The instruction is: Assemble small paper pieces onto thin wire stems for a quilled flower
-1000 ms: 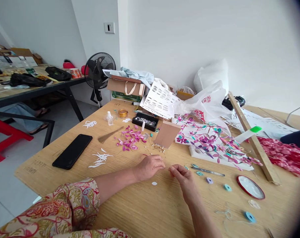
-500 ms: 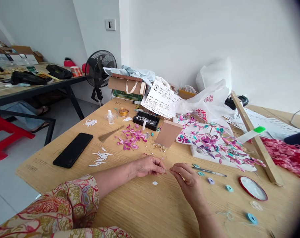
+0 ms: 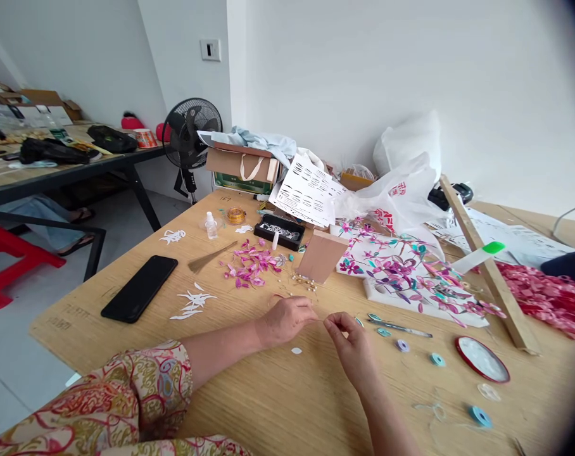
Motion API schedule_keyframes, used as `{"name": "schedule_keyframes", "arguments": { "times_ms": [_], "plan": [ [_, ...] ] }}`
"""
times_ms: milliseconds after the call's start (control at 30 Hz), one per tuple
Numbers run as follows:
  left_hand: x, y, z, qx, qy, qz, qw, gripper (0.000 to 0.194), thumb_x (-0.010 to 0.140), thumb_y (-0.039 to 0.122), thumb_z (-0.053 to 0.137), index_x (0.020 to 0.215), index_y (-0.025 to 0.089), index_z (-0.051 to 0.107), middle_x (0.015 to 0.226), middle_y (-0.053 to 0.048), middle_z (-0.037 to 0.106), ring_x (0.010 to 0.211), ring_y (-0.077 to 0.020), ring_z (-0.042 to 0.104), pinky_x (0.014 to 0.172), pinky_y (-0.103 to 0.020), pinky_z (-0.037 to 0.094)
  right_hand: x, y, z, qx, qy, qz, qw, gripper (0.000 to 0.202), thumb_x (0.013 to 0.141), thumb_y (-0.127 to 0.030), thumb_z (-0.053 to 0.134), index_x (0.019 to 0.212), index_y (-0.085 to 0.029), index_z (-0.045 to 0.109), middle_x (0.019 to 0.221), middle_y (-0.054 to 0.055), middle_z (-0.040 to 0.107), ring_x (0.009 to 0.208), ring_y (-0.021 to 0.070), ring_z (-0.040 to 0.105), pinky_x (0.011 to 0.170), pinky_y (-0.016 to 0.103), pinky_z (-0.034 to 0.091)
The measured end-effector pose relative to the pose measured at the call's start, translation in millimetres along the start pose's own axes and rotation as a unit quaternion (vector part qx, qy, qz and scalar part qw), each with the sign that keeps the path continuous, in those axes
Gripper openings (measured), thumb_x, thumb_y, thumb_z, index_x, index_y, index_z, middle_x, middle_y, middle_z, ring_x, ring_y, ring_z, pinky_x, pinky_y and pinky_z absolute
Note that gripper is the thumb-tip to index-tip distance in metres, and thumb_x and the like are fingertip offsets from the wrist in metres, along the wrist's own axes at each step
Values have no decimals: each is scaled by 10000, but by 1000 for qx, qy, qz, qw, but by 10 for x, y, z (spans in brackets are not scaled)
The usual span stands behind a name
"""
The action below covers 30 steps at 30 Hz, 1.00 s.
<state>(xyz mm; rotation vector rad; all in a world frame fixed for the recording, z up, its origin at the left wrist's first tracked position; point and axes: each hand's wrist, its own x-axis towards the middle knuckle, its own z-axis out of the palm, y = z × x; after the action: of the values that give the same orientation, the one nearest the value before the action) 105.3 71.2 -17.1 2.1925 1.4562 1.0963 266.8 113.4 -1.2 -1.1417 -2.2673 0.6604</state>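
Note:
Over the wooden table, my left hand (image 3: 289,320) is closed in a pinch with its back turned up. My right hand (image 3: 348,339) faces it a short gap away, thumb and forefinger pressed together. A very thin strand seems to run between the fingertips, too fine for me to name. A small white petal-shaped piece (image 3: 296,350) lies on the wood just below my hands. Beads on thin stems (image 3: 304,284) and a pile of pink petals (image 3: 251,263) lie beyond my left hand. Near my right hand are tweezers (image 3: 401,327) and a lilac thread spool (image 3: 402,346).
A black phone (image 3: 139,289) and white cut strips (image 3: 193,303) lie on the left. Pink and teal flower sprays (image 3: 411,269) rest on white foam at the right, beside a wooden bar (image 3: 489,266). A red-rimmed round dish (image 3: 482,359) and a blue spool (image 3: 480,416) sit at the right.
My left hand has rolled over, so its back now hides the fingertips. My right hand's fingers have curled in more, and the hand has tilted upward a little.

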Motion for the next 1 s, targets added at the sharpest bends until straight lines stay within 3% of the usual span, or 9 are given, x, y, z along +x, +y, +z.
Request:
{"name": "schedule_keyframes", "arguments": {
  "times_ms": [133,367,433,533,633,767,900,1000],
  "plan": [
    [32,21,16,-146,22,-94,985,100,743,180,557,762,146,650,715,-14,599,702,-99,539,674,-194,400,-13,-36,18,-3,15,-23,1000,207,797,-292,420,636,-187,495,613,17,549,593,157,512,557,270,388],
    [62,3,22,-263,16,-184,947,91,695,199,592,688,149,668,664,-5,598,690,-111,519,676,-212,369,4,-60,13,1,22,-47,999,183,808,-275,434,668,-190,515,632,16,556,604,154,520,560,271,409],
    [60,-16,28,-330,13,-244,912,107,662,240,617,679,146,666,666,-3,604,679,-112,511,677,-222,357,4,-47,-38,0,34,-65,997,122,803,-270,454,755,-189,531,689,24,568,645,158,533,588,279,426],
    [53,-27,-12,-460,-12,-306,834,162,618,286,645,668,132,657,661,0,604,623,-90,475,636,-220,331,-9,-29,-124,-23,56,-136,989,110,798,-230,479,887,-203,537,814,47,565,753,171,537,643,296,438],
    [53,-11,-96,-540,-43,-323,776,176,592,288,666,651,123,649,620,12,576,536,-53,401,545,-206,270,-26,-37,-166,-55,60,-209,975,157,798,-166,481,928,-226,545,845,50,549,784,172,523,653,300,430],
    [63,19,-153,-606,-101,-327,719,179,563,271,692,644,119,641,543,29,516,490,-43,377,505,-208,230,-22,-75,-159,-66,50,-250,965,193,789,-123,494,939,-231,551,814,44,549,744,165,514,631,298,417],
    [62,27,-125,-612,-121,-321,713,161,575,251,687,636,114,629,530,33,492,477,-41,371,496,-206,233,-9,-107,-174,-53,46,-260,963,148,792,-126,495,874,-220,575,780,43,563,717,162,510,612,288,410],
    [57,45,-111,-568,-111,-311,754,140,616,241,655,648,110,616,570,24,501,499,-45,371,505,-200,256,-15,-135,-191,-48,26,-239,969,134,803,-150,471,794,-216,587,759,43,573,703,161,511,614,287,405]
  ]
}}
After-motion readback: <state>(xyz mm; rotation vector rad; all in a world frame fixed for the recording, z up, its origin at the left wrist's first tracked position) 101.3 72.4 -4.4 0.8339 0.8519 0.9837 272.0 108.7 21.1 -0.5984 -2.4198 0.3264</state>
